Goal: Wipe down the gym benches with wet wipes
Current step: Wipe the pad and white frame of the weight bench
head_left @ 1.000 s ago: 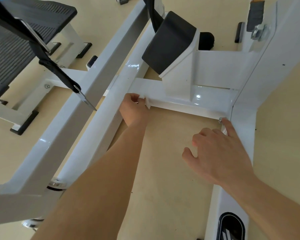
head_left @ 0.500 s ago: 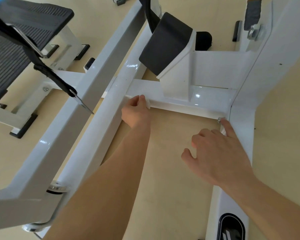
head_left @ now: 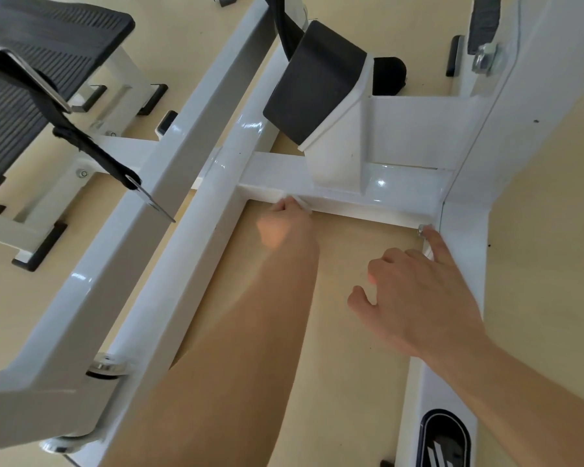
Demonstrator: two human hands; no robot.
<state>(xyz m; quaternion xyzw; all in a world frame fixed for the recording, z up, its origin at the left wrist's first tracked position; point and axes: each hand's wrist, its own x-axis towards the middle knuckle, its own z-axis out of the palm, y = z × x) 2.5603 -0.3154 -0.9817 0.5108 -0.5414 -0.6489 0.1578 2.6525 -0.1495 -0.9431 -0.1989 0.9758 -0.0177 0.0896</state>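
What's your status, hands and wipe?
Left hand pinches wet wipe against white crossbar. Right hand open, index finger at corner bolt. Nothing in the wipe's path along the bar.

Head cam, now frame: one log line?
phase: frame wipe | left hand: grips wet wipe against white crossbar front edge | right hand: index finger on right rail by bolt

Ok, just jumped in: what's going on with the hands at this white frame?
A person is wiping down the white frame of a gym machine. The left hand pinches a white wipe against the front edge of the crossbar, near its left end. The right hand holds nothing; its index finger rests on the right-hand rail beside a bolt. Neither hand touches the black pad above.
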